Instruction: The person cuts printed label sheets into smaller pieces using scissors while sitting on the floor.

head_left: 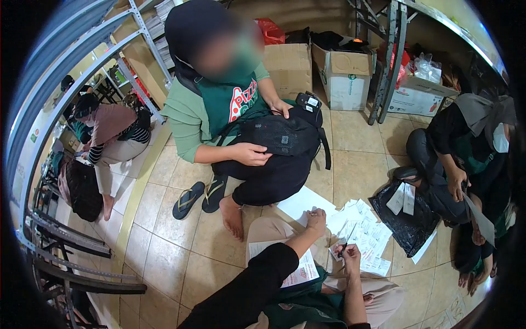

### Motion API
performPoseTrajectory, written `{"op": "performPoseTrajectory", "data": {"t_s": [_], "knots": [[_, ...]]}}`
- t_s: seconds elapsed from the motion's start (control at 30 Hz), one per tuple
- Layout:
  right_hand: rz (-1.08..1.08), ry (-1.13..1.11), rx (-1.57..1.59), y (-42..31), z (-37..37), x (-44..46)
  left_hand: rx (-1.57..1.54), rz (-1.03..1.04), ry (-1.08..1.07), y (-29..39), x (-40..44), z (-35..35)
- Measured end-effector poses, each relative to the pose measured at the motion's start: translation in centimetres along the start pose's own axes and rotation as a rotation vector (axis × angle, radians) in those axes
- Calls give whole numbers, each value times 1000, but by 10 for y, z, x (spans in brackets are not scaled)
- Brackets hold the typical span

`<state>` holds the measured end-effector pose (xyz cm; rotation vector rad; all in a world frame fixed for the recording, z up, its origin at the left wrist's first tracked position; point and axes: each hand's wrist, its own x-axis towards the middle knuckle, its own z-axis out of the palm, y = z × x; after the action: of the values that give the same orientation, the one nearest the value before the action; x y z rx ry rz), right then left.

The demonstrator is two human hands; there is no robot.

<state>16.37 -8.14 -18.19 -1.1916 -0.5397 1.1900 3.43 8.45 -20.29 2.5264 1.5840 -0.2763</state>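
My left hand (316,221) rests on a blank white sheet (307,203) on the tiled floor, its fingers closed together; whether anything is between them is too small to tell. In my right hand (349,255) are black-handled scissors (342,251), at the edge of a pile of printed paper slips (364,233). Another printed sheet (293,271) lies across my lap, partly covered by my left forearm.
Opposite me a person (219,109) sits holding a black backpack (282,134). Flip-flops (189,200) lie beside that person. At right, another person (455,148) holds paper near a black plastic bag (408,219). Boxes (348,82) and metal shelving (392,60) stand behind.
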Motion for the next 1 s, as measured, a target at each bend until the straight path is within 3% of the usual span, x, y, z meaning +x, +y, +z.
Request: {"op": "performPoseTrajectory", "data": {"t_s": [0.27, 0.33, 0.47, 0.53, 0.57, 0.67, 0.73, 0.8, 0.87, 0.9, 0.93, 1.0], "knots": [[8, -84, 13, 0, 2, -3, 149, 4, 47, 4, -8, -4], [9, -87, 36, 1, 1, -3, 189, -57, 152, 6, -6, 4], [11, -66, 16, -4, 3, -5, 17, -57, 47, -6, 10, 10], [-31, -40, 5, -7, 7, -6, -286, -133, 183, -10, 15, 17], [-71, -15, -7, -9, 9, -6, -286, -133, 185, -9, 11, 2], [-8, -30, -145, -18, 3, -9, -472, -121, 62, -7, -10, -69], [82, -25, -194, -35, 9, -13, -721, 28, 29, -8, -16, -86], [-53, 29, 6, -38, 8, -11, -828, 68, 64, -4, -19, -87], [-80, 53, 285, -41, 4, -10, -1405, 316, 159, 2, -20, -87], [-73, 65, 300, -46, -1, -12, -1742, 292, -52, 3, -32, -105], [-66, 76, 315, -52, -5, -13, -1745, 294, -51, 3, -41, -118], [-58, 66, 291, -61, -16, -13, -1856, 263, -286, 3, -49, -128]]}}
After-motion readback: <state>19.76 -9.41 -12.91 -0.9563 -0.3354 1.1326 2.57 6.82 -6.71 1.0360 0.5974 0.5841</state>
